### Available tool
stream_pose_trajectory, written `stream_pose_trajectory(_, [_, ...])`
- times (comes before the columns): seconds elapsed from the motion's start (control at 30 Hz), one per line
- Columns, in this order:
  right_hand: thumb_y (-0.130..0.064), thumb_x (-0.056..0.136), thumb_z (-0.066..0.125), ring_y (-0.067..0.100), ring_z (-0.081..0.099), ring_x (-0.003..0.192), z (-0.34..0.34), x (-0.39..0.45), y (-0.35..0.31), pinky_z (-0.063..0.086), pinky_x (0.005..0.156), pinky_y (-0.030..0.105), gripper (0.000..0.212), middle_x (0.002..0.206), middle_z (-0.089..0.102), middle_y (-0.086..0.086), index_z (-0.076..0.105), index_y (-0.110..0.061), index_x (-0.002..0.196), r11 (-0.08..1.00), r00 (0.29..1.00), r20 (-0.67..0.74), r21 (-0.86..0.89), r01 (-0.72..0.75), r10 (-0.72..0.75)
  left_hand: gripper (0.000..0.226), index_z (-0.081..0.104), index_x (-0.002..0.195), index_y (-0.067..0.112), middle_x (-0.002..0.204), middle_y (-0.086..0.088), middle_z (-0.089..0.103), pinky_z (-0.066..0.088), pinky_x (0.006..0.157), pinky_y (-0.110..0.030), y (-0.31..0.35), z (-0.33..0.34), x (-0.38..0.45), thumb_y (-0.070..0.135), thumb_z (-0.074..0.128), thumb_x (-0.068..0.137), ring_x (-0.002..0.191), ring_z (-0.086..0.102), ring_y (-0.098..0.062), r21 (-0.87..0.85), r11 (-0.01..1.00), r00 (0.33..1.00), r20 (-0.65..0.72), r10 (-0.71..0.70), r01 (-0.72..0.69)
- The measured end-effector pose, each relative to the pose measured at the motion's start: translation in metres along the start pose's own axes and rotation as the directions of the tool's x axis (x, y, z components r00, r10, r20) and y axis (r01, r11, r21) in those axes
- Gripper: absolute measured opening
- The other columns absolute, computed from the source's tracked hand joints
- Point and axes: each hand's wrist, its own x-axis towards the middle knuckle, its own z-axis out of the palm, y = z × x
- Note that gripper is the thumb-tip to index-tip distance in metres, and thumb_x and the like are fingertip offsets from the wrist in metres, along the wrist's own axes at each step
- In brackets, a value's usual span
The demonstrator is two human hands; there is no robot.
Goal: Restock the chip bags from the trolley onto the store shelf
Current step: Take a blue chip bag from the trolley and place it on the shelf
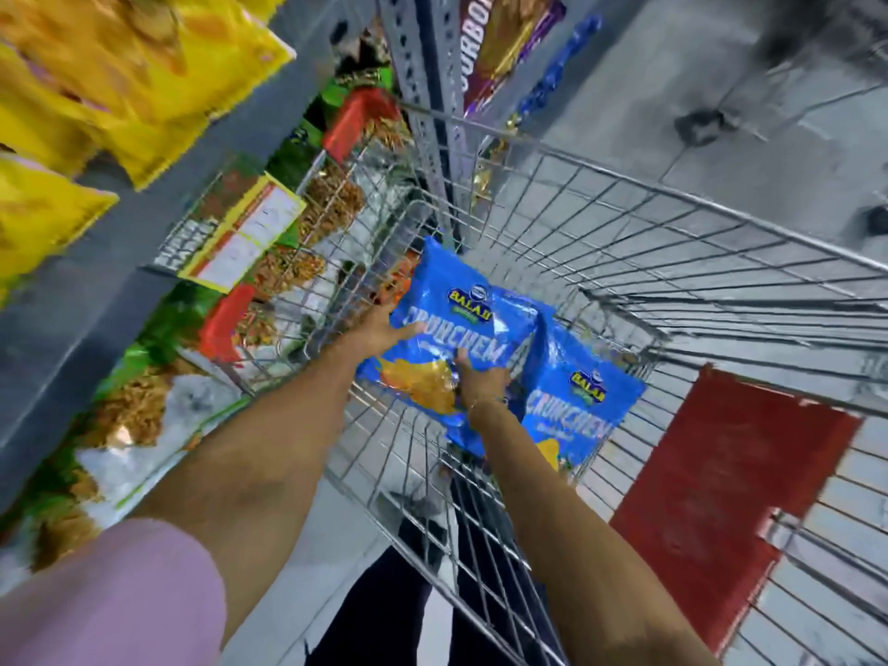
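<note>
Two blue chip bags lie inside the wire trolley (672,218). The upper blue bag (461,300) has both my hands on it. My left hand (384,329) grips its left edge with the fingers spread over the front. My right hand (480,377) presses on its lower right part, fingers curled on the bag. A second blue bag (576,406) lies to the right, partly under the first and partly behind my right forearm. The store shelf (72,300) runs along the left.
Yellow chip bags (110,64) fill the upper shelf at top left. Green and red snack packets (144,406) sit on lower shelves behind a yellow price label (245,237). A perforated metal upright (432,88) stands ahead. A red panel (721,497) is on the trolley's near end.
</note>
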Motion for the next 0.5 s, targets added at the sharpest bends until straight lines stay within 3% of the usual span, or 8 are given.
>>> stream_pose_trajectory(0.03, [-0.031, 0.087, 0.062, 0.031, 0.053, 0.121, 0.002, -0.006, -0.003, 0.042, 0.088, 0.028, 0.059, 0.124, 0.054, 0.012, 0.042, 0.007, 0.127, 0.999, 1.000, -0.028, 0.044, 0.017, -0.015, 0.105, 0.049, 0.136, 0.014, 0.142, -0.012, 0.052, 0.044, 0.103, -0.053, 0.020, -0.007, -0.017, 0.075, 0.072, 0.054, 0.127, 0.052, -0.032, -0.026, 1.000, 1.000, -0.007, -0.001, 0.000])
stream_pose_trajectory(0.1, [-0.023, 0.084, 0.066, 0.030, 0.057, 0.115, 0.004, -0.015, -0.014, 0.049, 0.093, 0.035, 0.051, 0.126, 0.058, 0.017, 0.048, 0.008, 0.121, 0.988, 0.989, -0.071, 0.074, 0.136, -0.131, 0.078, 0.051, 0.133, 0.007, 0.135, -0.011, 0.056, 0.047, 0.100, -0.048, 0.054, -0.020, -0.046, 0.053, 0.073, 0.073, 0.119, 0.056, -0.030, 0.002, 1.000, 0.998, -0.063, 0.002, -0.002])
stream_pose_trajectory(0.17, [-0.014, 0.084, 0.067, 0.021, 0.058, 0.102, 0.006, -0.021, -0.020, 0.051, 0.079, 0.020, 0.045, 0.120, 0.061, 0.018, 0.052, 0.010, 0.119, 0.959, 0.968, -0.061, 0.131, 0.250, -0.244, 0.065, 0.050, 0.133, 0.005, 0.132, -0.011, 0.057, 0.049, 0.096, -0.044, 0.082, -0.034, -0.071, 0.041, 0.069, 0.082, 0.114, 0.058, -0.027, 0.037, 0.999, 0.990, -0.140, 0.001, 0.005])
stream_pose_trajectory(0.2, [-0.012, 0.084, 0.066, 0.019, 0.057, 0.098, 0.004, -0.026, -0.027, 0.050, 0.074, 0.017, 0.043, 0.118, 0.062, 0.019, 0.052, 0.009, 0.118, 0.946, 0.957, -0.058, 0.143, 0.291, -0.286, 0.062, 0.051, 0.130, 0.005, 0.131, -0.012, 0.059, 0.051, 0.092, -0.043, 0.094, -0.040, -0.081, 0.040, 0.069, 0.082, 0.111, 0.060, -0.027, 0.020, 1.000, 0.986, -0.164, 0.005, -0.001])
stream_pose_trajectory(0.27, [-0.011, 0.083, 0.067, 0.019, 0.057, 0.095, -0.005, -0.038, -0.042, 0.050, 0.081, 0.029, 0.037, 0.113, 0.064, 0.021, 0.053, 0.006, 0.114, 0.912, 0.934, -0.063, 0.199, 0.358, -0.352, 0.056, 0.054, 0.123, 0.005, 0.120, -0.010, 0.064, 0.052, 0.086, -0.040, 0.112, -0.050, -0.099, 0.038, 0.070, 0.081, 0.105, 0.063, -0.026, -0.015, 0.998, 0.978, -0.200, 0.058, -0.062])
stream_pose_trajectory(0.4, [-0.014, 0.082, 0.070, 0.025, 0.063, 0.095, -0.034, -0.069, -0.072, 0.056, 0.081, 0.038, 0.035, 0.105, 0.065, 0.015, 0.055, 0.000, 0.110, 0.828, 0.849, -0.014, 0.214, 0.519, -0.528, 0.050, 0.052, 0.110, 0.012, 0.116, -0.008, 0.065, 0.053, 0.092, -0.051, 0.147, -0.062, -0.150, 0.044, 0.073, 0.077, 0.105, 0.065, -0.029, -0.111, 0.968, 0.944, -0.273, 0.188, -0.225])
stream_pose_trajectory(0.5, [-0.012, 0.081, 0.070, 0.024, 0.065, 0.093, -0.061, -0.109, -0.099, 0.059, 0.074, 0.030, 0.039, 0.109, 0.067, 0.017, 0.055, -0.001, 0.116, 0.729, 0.745, 0.010, 0.211, 0.651, -0.667, 0.059, 0.055, 0.118, 0.011, 0.119, -0.004, 0.066, 0.058, 0.079, -0.034, 0.174, -0.069, -0.198, 0.049, 0.072, 0.077, 0.103, 0.066, -0.024, -0.093, 0.937, 0.885, -0.373, 0.280, -0.336])
